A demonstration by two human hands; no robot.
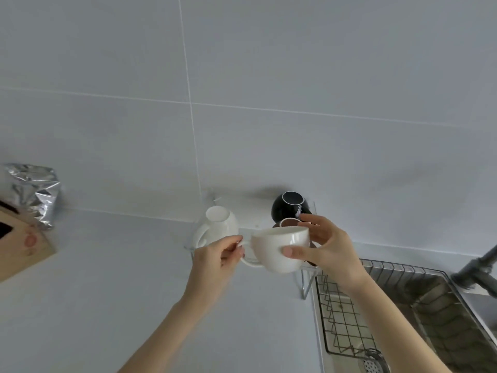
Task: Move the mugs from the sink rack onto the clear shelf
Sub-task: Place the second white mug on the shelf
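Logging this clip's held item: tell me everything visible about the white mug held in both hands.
The glossy white rounded ceramic-looking mug is held upright, slightly tilted, mouth up, its inside not visible. Its loop handle points to the person's left, pinched by the left hand; the right hand cups the opposite side, thumb across the front. It is held in front of the clear shelf, where an upturned white mug and upturned black mug sit.

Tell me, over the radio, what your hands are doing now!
Left hand pinches handle, right hand cups white mug. Mug held upright before clear shelf. Three mugs already there.
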